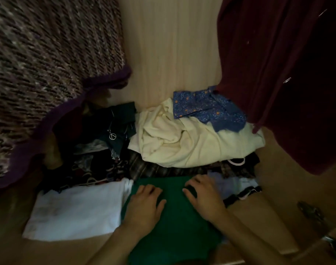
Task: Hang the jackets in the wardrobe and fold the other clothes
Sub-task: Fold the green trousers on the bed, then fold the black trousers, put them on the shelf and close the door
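Note:
A folded green garment (174, 222) lies on the wardrobe floor at the bottom centre. My left hand (146, 205) rests flat on its left part with the fingers spread. On its right part my right hand (203, 196) lies palm down, fingers slightly bent. To the left of it sits a folded white garment (77, 209). A purple tweed jacket (40, 73) hangs at the upper left and a dark red jacket (289, 73) hangs at the upper right.
Behind the green garment lie a crumpled cream cloth (184, 142), a blue patterned cloth (207, 108), dark clothes with a pendant (106, 138) and a pale blue piece (234, 184). The wooden back wall (172, 50) stands between the jackets. A metal hinge (312, 209) is at the right.

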Demonstrator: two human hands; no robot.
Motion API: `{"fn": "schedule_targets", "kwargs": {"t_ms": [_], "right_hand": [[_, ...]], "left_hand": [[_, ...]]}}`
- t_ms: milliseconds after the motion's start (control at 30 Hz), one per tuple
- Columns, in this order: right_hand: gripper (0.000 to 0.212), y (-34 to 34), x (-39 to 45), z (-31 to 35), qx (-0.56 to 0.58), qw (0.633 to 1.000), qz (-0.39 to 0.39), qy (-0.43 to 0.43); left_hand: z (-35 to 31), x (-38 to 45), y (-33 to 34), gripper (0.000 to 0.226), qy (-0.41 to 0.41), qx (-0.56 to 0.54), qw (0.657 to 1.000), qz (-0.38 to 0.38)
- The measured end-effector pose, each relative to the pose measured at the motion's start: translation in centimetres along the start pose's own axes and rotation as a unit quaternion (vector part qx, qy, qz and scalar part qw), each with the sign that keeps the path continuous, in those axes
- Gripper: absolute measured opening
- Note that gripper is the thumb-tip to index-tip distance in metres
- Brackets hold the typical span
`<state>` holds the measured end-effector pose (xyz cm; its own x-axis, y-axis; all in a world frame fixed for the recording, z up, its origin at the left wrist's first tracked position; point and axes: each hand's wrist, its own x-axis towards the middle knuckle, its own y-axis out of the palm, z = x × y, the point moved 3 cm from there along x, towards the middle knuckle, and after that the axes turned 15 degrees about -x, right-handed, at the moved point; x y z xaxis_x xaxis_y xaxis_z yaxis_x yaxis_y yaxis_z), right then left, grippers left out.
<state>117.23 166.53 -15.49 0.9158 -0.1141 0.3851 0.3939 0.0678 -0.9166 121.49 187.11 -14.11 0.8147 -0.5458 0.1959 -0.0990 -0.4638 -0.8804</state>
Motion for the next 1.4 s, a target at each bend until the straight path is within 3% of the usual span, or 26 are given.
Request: {"fn": "schedule_targets", "kwargs": {"t_ms": [200,367,533,800,933,1133,1300,1400], "right_hand": [[0.034,0.5,0.1,-0.1,0.015,1.000,0.023,0.014],[0.039,-1.0,-0.3,0.5,0.020,0.999,0.037,0.017],[0.037,-4.4,-1.8,1.5,0.016,0.998,0.041,0.050],[0.038,-10.9,-5.7,3.1,-0.036,0.993,0.015,0.115],[0.042,-13.9,-10.7,3.6,-0.058,0.987,0.009,0.149],[0.045,-19.6,-21.5,1.7,-0.132,0.954,-0.013,0.271],[0.049,-25.5,-30.5,0.6,-0.199,0.915,-0.042,0.349],[0.049,-28.9,-37.3,0.6,-0.205,0.892,-0.069,0.397]], "left_hand": [[0.7,-0.1,1.4,0.040,-0.013,0.000,1.000,0.019],[0.5,-0.6,1.0,0.049,-0.008,-0.027,0.999,0.027],[0.3,-1.0,-0.7,0.042,0.005,-0.106,0.993,0.045],[-3.7,0.1,-4.6,0.043,0.099,-0.145,0.982,0.063],[-7.5,-1.2,-5.0,0.047,0.155,-0.185,0.964,0.113],[-16.1,-5.1,-3.4,0.060,0.292,-0.233,0.914,0.157],[-25.3,-11.0,-1.4,0.047,0.379,-0.248,0.873,0.183],[-31.2,-15.8,-0.4,0.051,0.415,-0.273,0.843,0.205]]}}
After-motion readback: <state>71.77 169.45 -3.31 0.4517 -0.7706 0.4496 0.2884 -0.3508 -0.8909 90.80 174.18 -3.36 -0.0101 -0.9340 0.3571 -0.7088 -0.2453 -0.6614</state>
